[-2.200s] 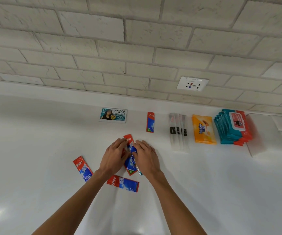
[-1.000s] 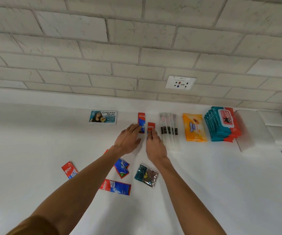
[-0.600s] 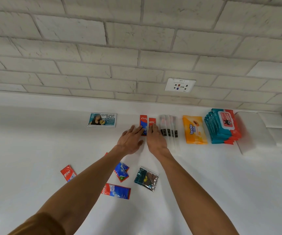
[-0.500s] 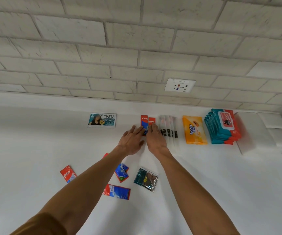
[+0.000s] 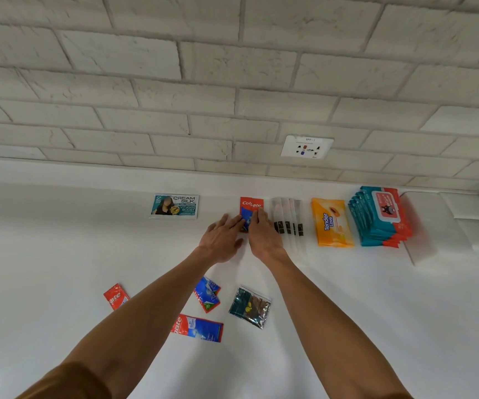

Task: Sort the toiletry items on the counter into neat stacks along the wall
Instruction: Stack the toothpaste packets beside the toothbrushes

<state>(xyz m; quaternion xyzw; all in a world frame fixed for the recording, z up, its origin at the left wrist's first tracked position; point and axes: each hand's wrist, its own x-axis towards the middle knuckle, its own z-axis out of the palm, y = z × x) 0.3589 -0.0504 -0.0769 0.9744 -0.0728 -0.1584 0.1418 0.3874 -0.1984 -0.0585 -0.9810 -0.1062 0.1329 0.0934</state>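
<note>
My left hand (image 5: 222,240) lies flat and open, palm down, fingers extended, with the fingertips touching the lower left edge of the Colgate sachets (image 5: 251,207) by the wall. My right hand (image 5: 264,236) is likewise flat and open, fingertips on the lower right part of the same sachets; the two hands sit side by side, nearly touching. Neither hand grips anything. The sachets appear to be two overlapped, red above and blue below, but my fingers cover the lower half, so the count is uncertain. In the row along the wall: left of the sachets, well apart, a Cream Silk sachet (image 5: 174,206) lying flat; just right of them, a fanned set of clear slim packets (image 5: 288,223) with dark bands; then an orange Tender Love wipes pack (image 5: 332,223); then a stack of teal and red wipes packs (image 5: 380,216). Unsorted, nearer me: a red toothpaste sachet (image 5: 116,296) left of my left forearm, a blue-and-red sachet pair (image 5: 208,295) just right of that forearm, a long toothpaste sachet (image 5: 198,328) below those, partly under the arm, and a dark glossy foil sachet (image 5: 250,307) between my forearms. The counter (image 5: 347,326) is white, smooth and slightly reflective. The wall (image 5: 174,96) is rough whitewashed brick, with a white socket plate (image 5: 306,146) above the row. A brown sleeve (image 5: 68,383) covers my left upper arm.
</note>
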